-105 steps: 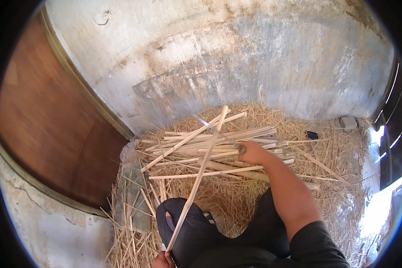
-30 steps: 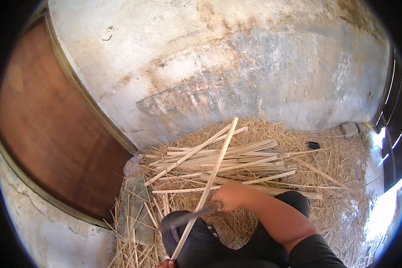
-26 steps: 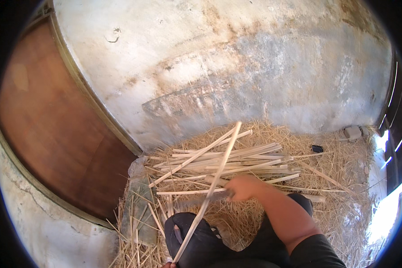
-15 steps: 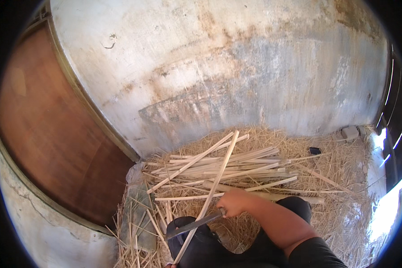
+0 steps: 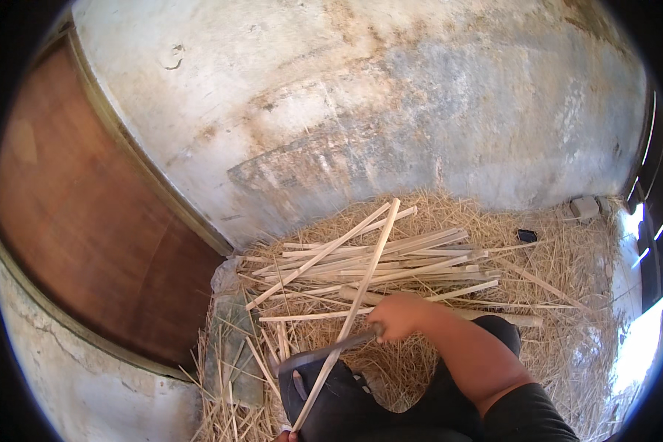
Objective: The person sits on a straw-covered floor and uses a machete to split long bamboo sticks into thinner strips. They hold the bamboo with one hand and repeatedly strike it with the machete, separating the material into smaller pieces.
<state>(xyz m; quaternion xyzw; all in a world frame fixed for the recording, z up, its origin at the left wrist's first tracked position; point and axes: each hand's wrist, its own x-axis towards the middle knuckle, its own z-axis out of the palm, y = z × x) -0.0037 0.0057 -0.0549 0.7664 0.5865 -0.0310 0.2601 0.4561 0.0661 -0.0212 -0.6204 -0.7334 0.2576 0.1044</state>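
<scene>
My right hand point(image 5: 399, 318) is closed round the handle of a long, dark-bladed knife point(image 5: 313, 356). The blade points left over my left thigh and crosses a long pale strip of wood or bamboo point(image 5: 362, 291). That strip slants from the lower edge up over the pile. At its lower end my left hand point(image 5: 286, 436) grips it; only a few fingers show, the rest being cut off by the picture's edge. Just beyond my right hand lies a pile of similar pale strips point(image 5: 420, 254), mostly crosswise, with one thicker round pole point(image 5: 504, 320) near my right knee.
Straw point(image 5: 567, 280) covers the ground around the strips. A small black object point(image 5: 527, 236) lies at the right, with a grey block point(image 5: 585, 207) by the stained wall point(image 5: 449, 110). On the left stand a brown door panel point(image 5: 96, 221) and a greenish slab point(image 5: 236, 361) strewn with slivers.
The view has shifted a little. My right hand and the knife have moved slightly up and away along the strip, the blade still crossing it. My left hand keeps its hold on the lower end.
</scene>
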